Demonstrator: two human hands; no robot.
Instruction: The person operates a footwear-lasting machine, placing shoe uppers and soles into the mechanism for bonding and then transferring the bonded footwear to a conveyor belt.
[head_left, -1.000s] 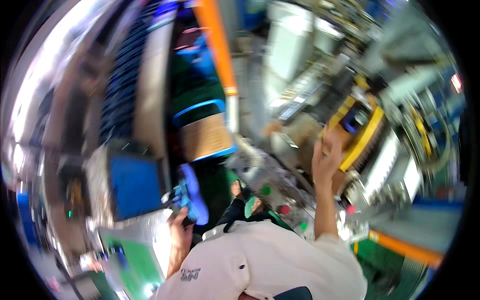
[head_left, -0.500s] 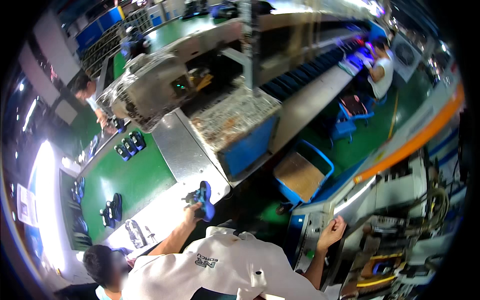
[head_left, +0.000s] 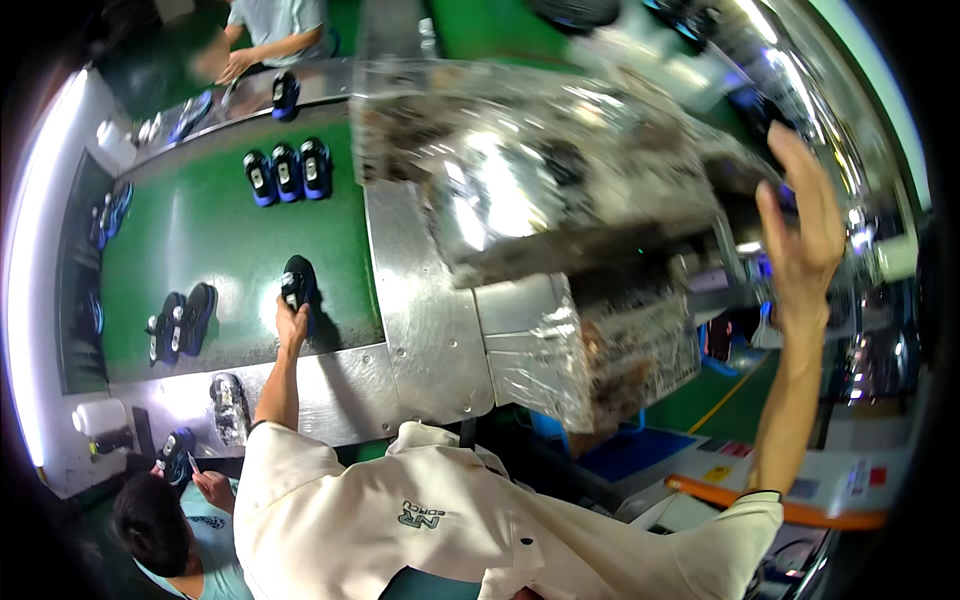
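Observation:
My left hand [head_left: 291, 322] is closed around a dark shoe [head_left: 299, 268], gripping it near its opening. The shoe points away from me, over the green belt [head_left: 235, 240] or resting on it; I cannot tell which. High on the right, my right hand [head_left: 803, 225] is raised beside the plastic-wrapped machine, fingers spread and holding nothing. To the left of the held shoe, a few dark shoes [head_left: 183, 323] stand on the belt. Three more dark shoes with blue soles [head_left: 286, 171] sit in a row farther up it.
A bulky plastic-wrapped machine [head_left: 540, 180] fills the middle, above a metal plate [head_left: 425, 330]. A shoe-shaped piece [head_left: 229, 408] lies on the metal ledge. At lower left, a co-worker [head_left: 170, 525] handles a shoe; another person [head_left: 275, 35] works across the belt.
My view has swung left. My left hand has carried the shoe from beside the metal ledge out over the green belt. My right hand has risen away from the equipment at lower right.

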